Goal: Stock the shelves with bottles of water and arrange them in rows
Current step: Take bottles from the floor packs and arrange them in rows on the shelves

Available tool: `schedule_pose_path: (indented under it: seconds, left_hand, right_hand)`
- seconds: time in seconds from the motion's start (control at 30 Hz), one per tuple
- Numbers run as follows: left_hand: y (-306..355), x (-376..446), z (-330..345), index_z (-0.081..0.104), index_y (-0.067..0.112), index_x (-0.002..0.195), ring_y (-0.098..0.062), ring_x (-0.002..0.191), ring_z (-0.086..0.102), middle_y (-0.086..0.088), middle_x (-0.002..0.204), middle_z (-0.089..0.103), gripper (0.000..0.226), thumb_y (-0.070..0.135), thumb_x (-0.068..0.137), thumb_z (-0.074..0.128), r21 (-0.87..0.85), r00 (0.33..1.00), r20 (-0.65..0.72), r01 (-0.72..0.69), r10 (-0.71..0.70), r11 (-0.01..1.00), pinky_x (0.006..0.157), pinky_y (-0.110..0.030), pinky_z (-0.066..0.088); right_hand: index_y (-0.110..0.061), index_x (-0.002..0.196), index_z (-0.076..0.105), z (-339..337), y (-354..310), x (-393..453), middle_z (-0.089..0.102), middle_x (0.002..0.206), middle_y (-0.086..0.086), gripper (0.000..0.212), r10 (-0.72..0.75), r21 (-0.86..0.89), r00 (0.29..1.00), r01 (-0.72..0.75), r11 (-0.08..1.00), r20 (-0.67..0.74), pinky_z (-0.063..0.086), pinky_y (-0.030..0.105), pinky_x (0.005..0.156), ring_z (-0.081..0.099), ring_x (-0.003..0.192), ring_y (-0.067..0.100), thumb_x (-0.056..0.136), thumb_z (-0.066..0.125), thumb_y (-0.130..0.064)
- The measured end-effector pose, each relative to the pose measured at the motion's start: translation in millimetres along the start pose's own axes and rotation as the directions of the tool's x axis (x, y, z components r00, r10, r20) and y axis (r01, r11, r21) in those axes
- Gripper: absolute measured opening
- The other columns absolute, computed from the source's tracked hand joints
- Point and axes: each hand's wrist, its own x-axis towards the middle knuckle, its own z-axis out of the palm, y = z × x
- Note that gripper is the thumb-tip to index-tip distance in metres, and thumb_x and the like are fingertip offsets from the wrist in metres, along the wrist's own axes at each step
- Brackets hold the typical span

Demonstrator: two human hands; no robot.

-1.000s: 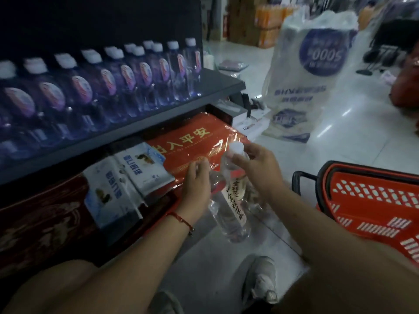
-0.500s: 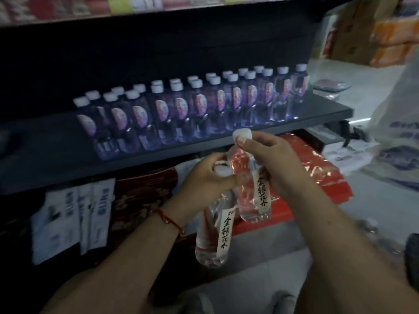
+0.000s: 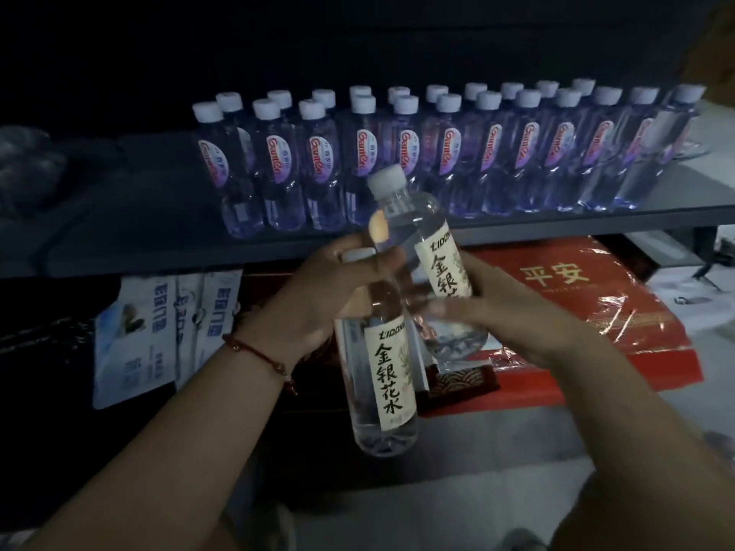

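My left hand (image 3: 318, 300) grips the neck of a clear bottle (image 3: 382, 383) with a white label in black characters; it hangs below the hand. My right hand (image 3: 513, 312) holds a second, like bottle (image 3: 421, 232) low on its body, tilted left, its white cap just in front of the shelf edge. My left thumb rests against this second bottle's shoulder. Behind them, two rows of white-capped bottles (image 3: 449, 153) with pink labels stand on the dark shelf (image 3: 159, 240), filling its middle and right.
The shelf's left part holds a dark bundle (image 3: 28, 165). Below the shelf lie white packets (image 3: 159, 324) at left and a red plastic-wrapped pack (image 3: 588, 308) with gold characters at right. Pale floor (image 3: 397, 522) shows at the bottom.
Both hands have risen with the bottles toward the shelf. My right hand has slid from the cap of its bottle down to the body. The view has swung left, off the red basket.
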Motion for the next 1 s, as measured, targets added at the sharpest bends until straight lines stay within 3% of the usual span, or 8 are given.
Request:
schedule_pose_path:
  seconds: [0.1, 0.23, 0.4, 0.53, 0.67, 0.77, 0.87, 1.0]
  left_hand:
    - [3, 6, -15, 0.071, 0.02, 0.098, -0.008, 0.072, 0.072, 0.005, 0.085, 0.077, 0.031, 0.031, 0.07, 0.07, -0.036, 0.999, -0.03, 0.017, -0.018, 0.999, 0.058, -0.022, 0.056]
    - [13, 11, -44, 0.07, 0.018, 0.102, -0.013, 0.069, 0.07, -0.002, 0.088, 0.075, 0.038, 0.04, 0.071, 0.071, -0.125, 0.98, -0.198, 0.004, -0.029, 0.992, 0.069, -0.03, 0.058]
    - [26, 4, -75, 0.065, 0.016, 0.088, -0.014, 0.061, 0.065, -0.002, 0.072, 0.067, 0.031, 0.045, 0.076, 0.071, -0.313, 0.941, -0.331, -0.038, -0.072, 0.949, 0.062, -0.027, 0.057]
    - [18, -2, -69, 0.066, 0.009, 0.106, -0.015, 0.062, 0.07, -0.006, 0.085, 0.07, 0.055, 0.053, 0.073, 0.077, -0.256, 0.881, -0.471, -0.078, -0.053, 0.964, 0.056, -0.026, 0.057]
    - [19, -12, -62, 0.063, 0.006, 0.122, -0.025, 0.082, 0.069, -0.009, 0.095, 0.07, 0.065, 0.055, 0.079, 0.071, -0.345, 0.793, -0.609, -0.305, 0.036, 0.888, 0.076, -0.041, 0.054]
    - [24, -36, -42, 0.058, 0.007, 0.125, -0.019, 0.073, 0.067, -0.003, 0.083, 0.07, 0.075, 0.065, 0.08, 0.068, -0.158, 0.79, -0.608, -0.225, 0.085, 0.962, 0.065, -0.037, 0.053]
    - [37, -52, -30, 0.054, 0.027, 0.125, -0.031, 0.105, 0.067, -0.01, 0.112, 0.073, 0.088, 0.076, 0.056, 0.077, -0.164, 0.902, -0.431, -0.059, -0.017, 0.985, 0.087, -0.05, 0.053]
    - [94, -56, -31, 0.058, 0.023, 0.118, -0.03, 0.101, 0.072, -0.003, 0.099, 0.078, 0.061, 0.04, 0.068, 0.087, 0.014, 0.954, -0.285, -0.09, 0.09, 0.996, 0.099, -0.055, 0.051]
  right_hand:
    - [-0.022, 0.113, 0.066, 15, 6, 10, 0.076, 0.102, 0.009, 0.05, 0.016, -0.013, 0.997, -0.017, 1.0, -0.075, 0.056, 0.057, 0.086, 0.072, 0.096, 0.037, 0.068, 0.084, -0.033]
    - [-0.022, 0.087, 0.08, 27, 13, 11, 0.078, 0.091, 0.005, 0.023, 0.115, 0.377, 0.993, -0.109, 0.92, 0.006, 0.058, 0.043, 0.075, 0.074, 0.078, 0.023, 0.07, 0.076, -0.036]
    - [-0.007, 0.105, 0.074, 50, 31, 11, 0.071, 0.102, 0.017, 0.08, 0.198, 0.708, 0.963, -0.27, 0.653, 0.184, 0.057, 0.044, 0.08, 0.069, 0.086, 0.03, 0.036, 0.097, -0.04]
    - [-0.002, 0.104, 0.071, 83, 26, 6, 0.07, 0.096, 0.017, 0.045, 0.149, 0.818, 0.957, -0.291, 0.496, 0.251, 0.051, 0.048, 0.091, 0.07, 0.084, 0.029, 0.068, 0.075, -0.028]
    - [0.001, 0.108, 0.07, 92, 11, -2, 0.071, 0.099, 0.02, 0.063, 0.059, 0.86, 0.97, -0.235, 0.452, 0.234, 0.058, 0.043, 0.075, 0.072, 0.085, 0.032, 0.054, 0.089, -0.024]
    - [0.004, 0.112, 0.07, 88, -16, -10, 0.07, 0.107, 0.027, 0.076, 0.101, 0.839, 0.982, -0.186, 0.512, 0.157, 0.06, 0.045, 0.068, 0.072, 0.087, 0.038, 0.044, 0.094, -0.019]
    - [0.002, 0.098, 0.076, 79, -51, -19, 0.072, 0.101, 0.026, 0.043, 0.137, 0.794, 0.986, -0.157, 0.587, 0.093, 0.061, 0.049, 0.075, 0.072, 0.085, 0.038, 0.062, 0.073, -0.023]
    - [0.001, 0.109, 0.07, 62, -104, -24, 0.07, 0.101, 0.027, 0.045, 0.127, 0.763, 0.992, -0.079, 0.642, -0.004, 0.057, 0.052, 0.08, 0.069, 0.086, 0.039, 0.073, 0.069, -0.026]
